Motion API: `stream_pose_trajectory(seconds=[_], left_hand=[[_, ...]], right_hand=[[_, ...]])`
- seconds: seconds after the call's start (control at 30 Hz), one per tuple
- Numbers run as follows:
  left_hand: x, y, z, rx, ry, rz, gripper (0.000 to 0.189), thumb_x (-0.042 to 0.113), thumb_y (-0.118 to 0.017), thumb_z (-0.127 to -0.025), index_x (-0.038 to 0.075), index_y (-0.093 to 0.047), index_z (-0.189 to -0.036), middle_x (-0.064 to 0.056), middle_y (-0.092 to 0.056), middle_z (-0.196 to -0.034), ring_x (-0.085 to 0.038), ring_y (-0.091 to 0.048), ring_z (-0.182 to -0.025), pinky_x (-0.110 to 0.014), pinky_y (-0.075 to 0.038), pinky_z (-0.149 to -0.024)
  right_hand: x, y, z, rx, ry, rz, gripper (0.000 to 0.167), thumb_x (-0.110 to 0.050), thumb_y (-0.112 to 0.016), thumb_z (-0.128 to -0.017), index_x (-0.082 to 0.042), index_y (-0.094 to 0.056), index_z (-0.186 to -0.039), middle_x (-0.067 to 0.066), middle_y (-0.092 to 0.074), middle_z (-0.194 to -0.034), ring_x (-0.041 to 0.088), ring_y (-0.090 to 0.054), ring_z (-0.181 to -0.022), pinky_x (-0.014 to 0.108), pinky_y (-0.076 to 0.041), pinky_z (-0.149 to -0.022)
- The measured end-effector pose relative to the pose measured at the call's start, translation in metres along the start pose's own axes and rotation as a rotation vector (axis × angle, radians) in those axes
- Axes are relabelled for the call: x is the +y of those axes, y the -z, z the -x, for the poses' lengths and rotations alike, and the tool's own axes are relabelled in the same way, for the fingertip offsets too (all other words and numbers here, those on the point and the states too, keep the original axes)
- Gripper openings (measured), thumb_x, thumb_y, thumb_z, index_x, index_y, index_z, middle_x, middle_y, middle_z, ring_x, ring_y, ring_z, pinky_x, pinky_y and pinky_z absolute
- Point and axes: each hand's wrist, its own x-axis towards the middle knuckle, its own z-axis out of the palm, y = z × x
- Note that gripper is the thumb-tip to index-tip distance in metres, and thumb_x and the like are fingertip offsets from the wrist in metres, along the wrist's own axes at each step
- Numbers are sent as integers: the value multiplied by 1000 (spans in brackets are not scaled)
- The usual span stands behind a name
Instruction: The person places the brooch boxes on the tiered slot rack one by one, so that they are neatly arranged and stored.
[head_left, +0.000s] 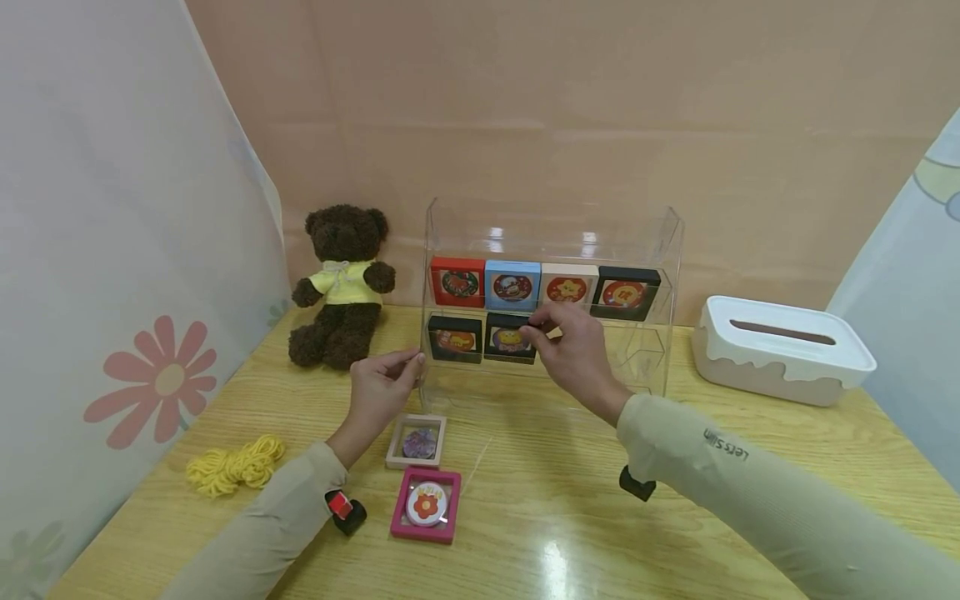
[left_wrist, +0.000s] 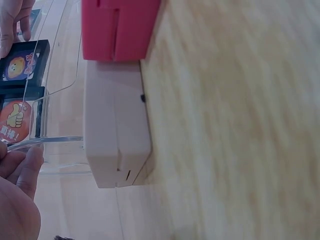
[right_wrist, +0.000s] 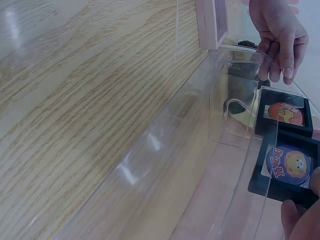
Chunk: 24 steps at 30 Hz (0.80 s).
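The right hand (head_left: 576, 350) pinches the purple-badged frame (head_left: 508, 340), its edge hidden behind the fingers; the left hand (head_left: 381, 390) pinches the clear rack (head_left: 543, 233).

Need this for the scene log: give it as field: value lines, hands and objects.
left hand: pinches left edge of rack
right hand: grips purple-badge frame
upper row: red frame, blue frame, upper cream frame, upper black frame
lower row: orange-badge frame, purple-badge frame
table, front: lower cream frame, pink frame
left side: bear, yellow cord
right side: tissue box
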Motion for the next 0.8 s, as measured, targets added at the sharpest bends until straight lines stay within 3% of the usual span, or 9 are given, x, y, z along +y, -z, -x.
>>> stream_pose_trajectory(seconds=[0.7, 0.8], left_hand=[[2, 0, -1, 2, -3, -34, 13, -6, -66, -86, -14, -70, -95, -24, -68, -82, -35, -67, -66, -13, -52, -57], [2, 0, -1, 0, -5, -37, 13, -6, -66, -86, -14, -69, -95, -24, -68, -82, -35, -67, -65, -12, -51, -57]], right_hand=[[3, -5, 4, -21, 22, 6, 11, -14, -75, -84, -6, -67, -85, 3, -62, -83, 16, -62, -75, 31, -56, -62], [2, -5, 4, -18, 22, -6, 12, -14, -75, -84, -5, -69, -86, 7, -63, -91, 20, -62, -80, 33, -57, -62]])
